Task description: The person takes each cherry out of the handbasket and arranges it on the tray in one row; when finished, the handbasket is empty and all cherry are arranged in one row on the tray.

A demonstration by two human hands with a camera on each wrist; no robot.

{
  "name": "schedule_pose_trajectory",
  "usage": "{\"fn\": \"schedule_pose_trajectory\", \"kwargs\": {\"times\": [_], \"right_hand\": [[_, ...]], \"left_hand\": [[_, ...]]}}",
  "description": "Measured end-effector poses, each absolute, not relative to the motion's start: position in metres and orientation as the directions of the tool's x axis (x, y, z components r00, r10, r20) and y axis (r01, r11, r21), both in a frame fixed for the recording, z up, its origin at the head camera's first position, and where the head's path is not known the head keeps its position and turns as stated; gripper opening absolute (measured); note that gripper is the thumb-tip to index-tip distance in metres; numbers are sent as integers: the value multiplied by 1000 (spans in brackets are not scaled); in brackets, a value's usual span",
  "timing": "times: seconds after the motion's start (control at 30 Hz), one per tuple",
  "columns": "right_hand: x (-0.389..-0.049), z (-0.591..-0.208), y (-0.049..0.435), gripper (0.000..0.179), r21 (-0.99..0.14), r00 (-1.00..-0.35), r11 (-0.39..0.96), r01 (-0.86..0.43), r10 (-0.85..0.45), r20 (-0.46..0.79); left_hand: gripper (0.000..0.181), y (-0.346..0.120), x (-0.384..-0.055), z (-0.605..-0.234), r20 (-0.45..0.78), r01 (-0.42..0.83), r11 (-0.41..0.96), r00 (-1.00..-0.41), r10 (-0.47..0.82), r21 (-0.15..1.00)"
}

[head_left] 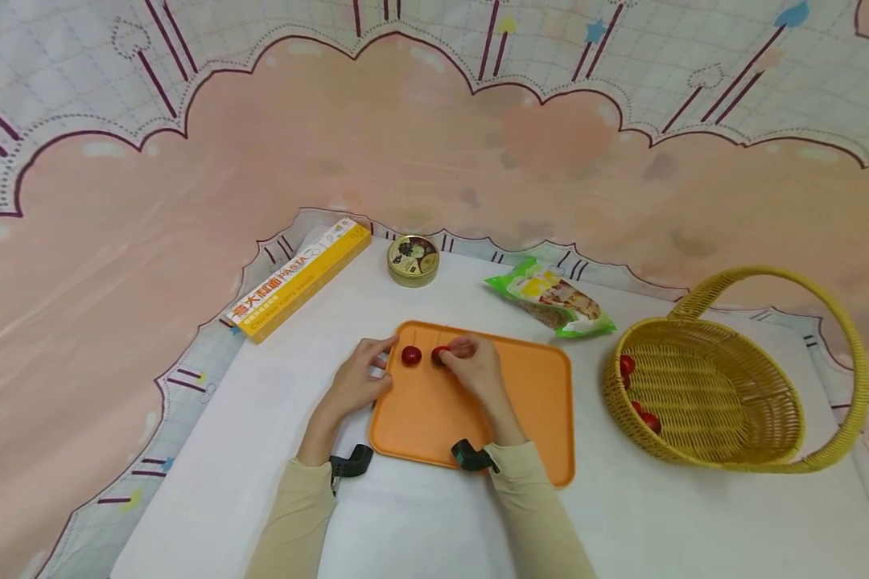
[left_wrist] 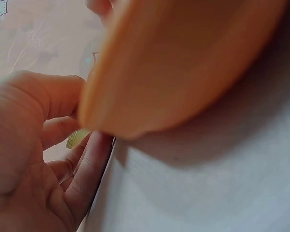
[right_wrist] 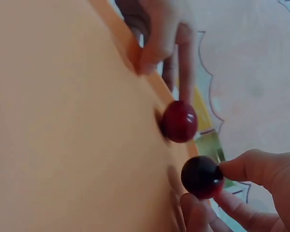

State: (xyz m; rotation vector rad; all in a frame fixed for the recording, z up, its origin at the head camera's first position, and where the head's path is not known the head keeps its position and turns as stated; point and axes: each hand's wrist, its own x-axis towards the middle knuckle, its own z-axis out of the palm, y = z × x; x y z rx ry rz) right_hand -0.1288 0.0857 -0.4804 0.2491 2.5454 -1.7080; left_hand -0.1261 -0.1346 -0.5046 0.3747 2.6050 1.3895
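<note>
Along the left edge of an orange tray (head_left: 420, 426), my left hand (head_left: 360, 376) holds the rim with bent fingers and thumb. The left wrist view shows this hand (left_wrist: 34, 135) close up at the tray's rim (left_wrist: 94, 96). My right hand (head_left: 475, 367) pinches a dark red cherry (right_wrist: 202, 177) between thumb and fingers over the tray's upper left part. Left of it, another red cherry (head_left: 410, 355) with a thin stem sits on the tray, touched by neither hand.
To the right stands a yellow woven basket (head_left: 702, 390) with a tall handle and several red cherries (head_left: 650, 421) inside. Behind the tray are a yellow pasta box (head_left: 300, 281), a round tin (head_left: 413, 260) and a green food bag (head_left: 550, 297).
</note>
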Motion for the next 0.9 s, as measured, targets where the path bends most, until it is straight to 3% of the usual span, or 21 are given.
{"fn": "schedule_pose_trajectory", "kwargs": {"times": [0.4,0.9], "right_hand": [[-128,-484,78,14,-871,-989,469,150,82,-126],[-128,-478,94,19,-862,-988,482,154,55,-146]], "left_hand": [[64,-134,-125,-504,-24,149,545,-955,296,825],[64,-133,-126,-503,-27,144,542,-955,294,828]]}}
